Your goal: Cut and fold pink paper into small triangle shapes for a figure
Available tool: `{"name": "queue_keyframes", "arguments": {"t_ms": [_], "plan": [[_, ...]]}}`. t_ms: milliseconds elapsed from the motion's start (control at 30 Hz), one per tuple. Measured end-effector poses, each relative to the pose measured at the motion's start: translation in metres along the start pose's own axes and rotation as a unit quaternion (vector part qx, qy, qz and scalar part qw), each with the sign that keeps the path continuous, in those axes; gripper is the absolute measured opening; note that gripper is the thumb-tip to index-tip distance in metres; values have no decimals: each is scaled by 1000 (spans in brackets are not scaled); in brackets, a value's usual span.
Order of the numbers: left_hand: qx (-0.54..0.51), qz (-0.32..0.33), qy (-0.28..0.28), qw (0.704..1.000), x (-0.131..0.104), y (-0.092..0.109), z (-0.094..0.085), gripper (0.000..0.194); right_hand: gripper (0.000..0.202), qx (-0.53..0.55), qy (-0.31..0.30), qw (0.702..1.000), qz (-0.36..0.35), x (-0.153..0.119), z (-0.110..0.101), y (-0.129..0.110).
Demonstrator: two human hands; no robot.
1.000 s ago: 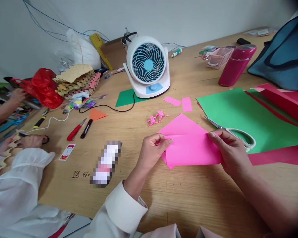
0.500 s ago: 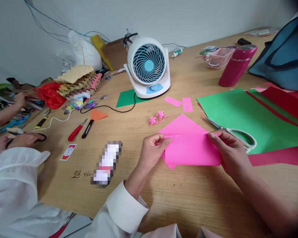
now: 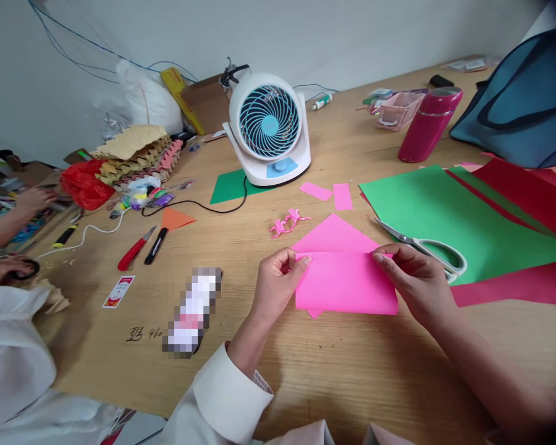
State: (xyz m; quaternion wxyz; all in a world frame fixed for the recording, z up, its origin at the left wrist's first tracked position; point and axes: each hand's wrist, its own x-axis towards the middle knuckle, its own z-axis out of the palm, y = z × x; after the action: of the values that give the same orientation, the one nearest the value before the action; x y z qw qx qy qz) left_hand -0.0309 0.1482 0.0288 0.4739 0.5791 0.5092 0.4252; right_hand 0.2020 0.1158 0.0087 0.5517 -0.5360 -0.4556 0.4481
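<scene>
At the near left, a co-worker's white sleeve [image 3: 12, 352] reaches onto the desk [image 3: 254, 383], with a black scissor handle [image 3: 28, 270] at that person's hand. Beyond it lie a yellow-and-black cutter [image 3: 66, 235] and a red plastic bag [image 3: 87, 188]. Next come a red-handled knife [image 3: 133, 252] and a red-and-white card [image 3: 118, 292], its print too small to read; nearer, ink on the wood ends in "460", the character before it unclear to me. A black cutter [image 3: 156, 246] carries pale lettering, also illegible, and the phone [image 3: 192, 314] has its screen pixelated. At the far middle stands a white fan [image 3: 269, 125], any mark on its blue hub too faint to make out. At the near middle, the left hand [image 3: 275, 287] pinches the left edge of a folded pink paper [image 3: 345, 284] between thumb and fingers, and the right hand [image 3: 412, 281] pinches its far right corner; a pink point shows beyond the fold. Small pink paper figures [image 3: 288, 224] lie just farther off. To the right, white-handled scissors [image 3: 438, 254] rest partly over a green sheet [image 3: 486, 222], and a magenta bottle [image 3: 430, 125] stands farther back.
</scene>
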Motion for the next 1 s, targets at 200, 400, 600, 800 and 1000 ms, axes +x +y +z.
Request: {"name": "queue_keyframes", "arguments": {"t_ms": [200,400,600,800,1000], "plan": [[29,8,-7,1000,-1,0,1,32,25,-19,-26,999,12,-1,1,-3],[46,27,-16,998,-2,1,1,32,21,-44,-58,997,20,1,-3,2],[71,24,-28,997,-3,2,2,35,26,-89,-106,990,7,2,-6,5],[68,25,-54,996,-3,-1,2,32,29,-82,-124,989,8,2,-6,4],[64,14,-144,987,0,1,-4,24,24,-75,-167,983,8,3,-9,0]]}}
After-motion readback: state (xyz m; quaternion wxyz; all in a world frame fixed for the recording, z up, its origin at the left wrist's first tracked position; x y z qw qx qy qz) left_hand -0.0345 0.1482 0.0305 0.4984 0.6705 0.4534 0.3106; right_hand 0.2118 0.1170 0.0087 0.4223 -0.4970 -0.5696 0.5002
